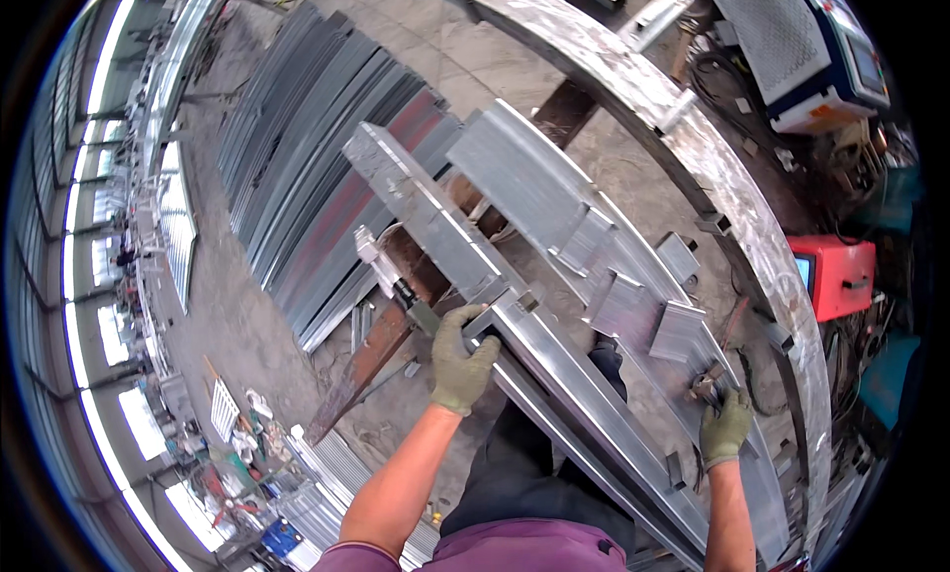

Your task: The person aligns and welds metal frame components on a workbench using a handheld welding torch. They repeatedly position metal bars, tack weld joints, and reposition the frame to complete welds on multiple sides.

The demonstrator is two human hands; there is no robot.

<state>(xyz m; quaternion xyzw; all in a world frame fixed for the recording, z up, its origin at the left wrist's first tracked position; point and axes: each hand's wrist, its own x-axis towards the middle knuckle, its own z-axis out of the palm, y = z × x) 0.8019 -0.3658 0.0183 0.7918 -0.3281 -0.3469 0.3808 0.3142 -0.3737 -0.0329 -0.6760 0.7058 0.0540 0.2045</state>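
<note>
My left hand [463, 364], in an olive work glove, is closed on the near end of a long silver metal channel [564, 349]. The channel runs slantwise past my legs toward the lower right. Beside that hand, a tool with a dark grip and a pale metal head [388, 267] rests by a rusty beam. My right hand [727, 429], gloved alike, has its fingers curled at a small brownish metal tool [707, 384] whose kind I cannot make out. It is over a wide grey metal panel [534, 181] that carries several short bracket pieces [678, 332].
Another long metal profile [421, 201] extends away beyond the channel. A rusty beam [366, 369] crosses underneath. Stacked grey strips [327, 156] lie on the floor at the far left. A curved steel rail [732, 166] arcs round the right, with a red machine [841, 275] behind it.
</note>
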